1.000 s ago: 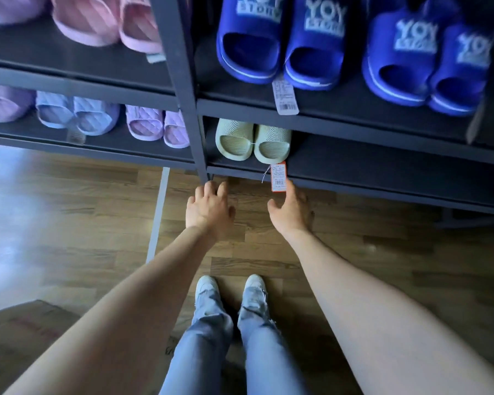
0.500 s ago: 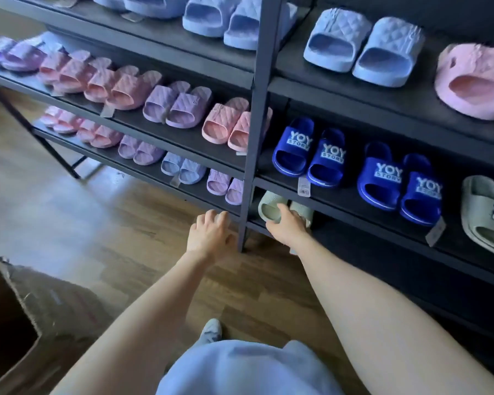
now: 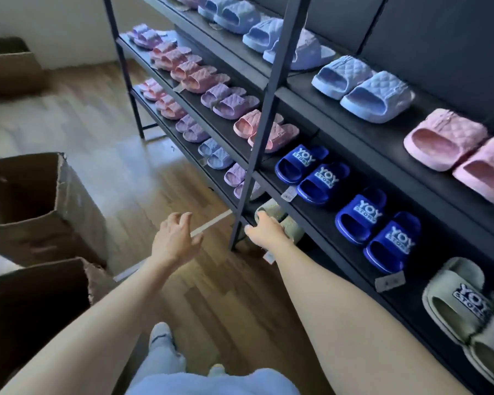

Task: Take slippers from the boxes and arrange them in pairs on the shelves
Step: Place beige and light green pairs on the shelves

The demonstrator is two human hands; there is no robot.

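Observation:
A pale green pair of slippers (image 3: 273,208) sits at the left end of the lowest shelf (image 3: 340,266), just right of the rack's dark upright post (image 3: 257,132). My right hand (image 3: 265,230) rests on top of this pair, with the thumb spread toward the shelf edge and most of the near slipper hidden under it. A price tag (image 3: 268,257) hangs below my wrist. My left hand (image 3: 174,238) hovers over the wooden floor left of the post, fingers loosely spread, holding nothing.
The shelves above hold paired slippers: dark blue YOY ones (image 3: 311,172), and pink, lilac and light blue quilted ones. Two open cardboard boxes (image 3: 40,206) (image 3: 26,309) stand on the floor at left, and another (image 3: 9,67) stands by the far wall.
My view has swung left and up, showing more shelves and the boxes. My right hand moved from the hanging tag onto the green slippers. My left hand stays empty beside the post.

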